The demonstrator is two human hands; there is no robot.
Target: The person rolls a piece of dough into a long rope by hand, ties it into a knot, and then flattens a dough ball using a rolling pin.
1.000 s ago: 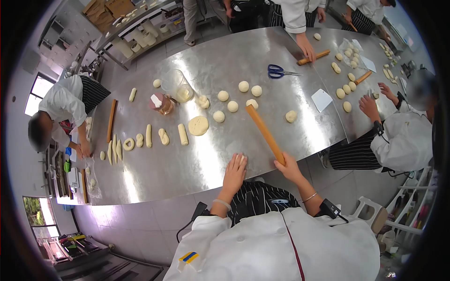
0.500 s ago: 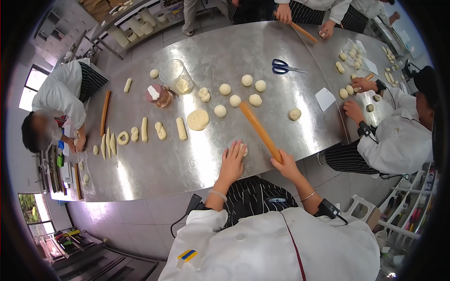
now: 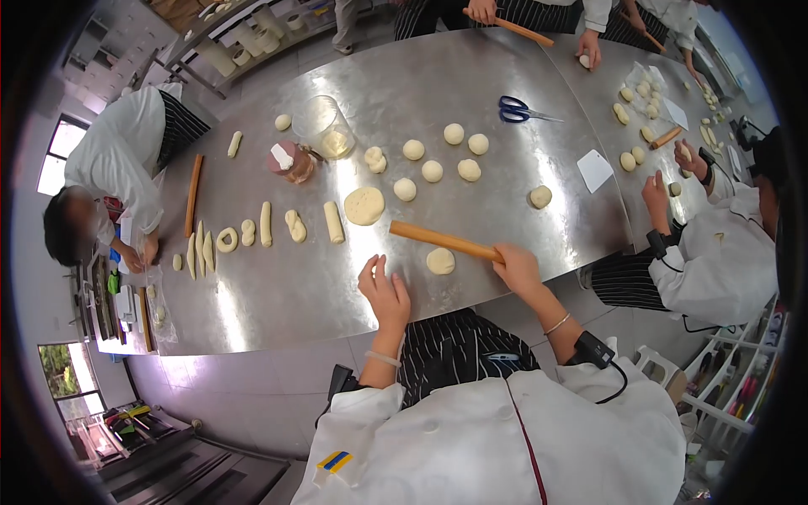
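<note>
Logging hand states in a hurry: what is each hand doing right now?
Left hand: open, holding nothing, beside the dough round.
Right hand: closed on the end of the rolling pin.

The right hand (image 3: 518, 268) covered the near end of the rolling pin (image 3: 442, 241). The top edge cut off the people (image 3: 547, 10) across the table (image 3: 421, 76). What filled the jar (image 3: 324, 128) was too small to tell.
</note>
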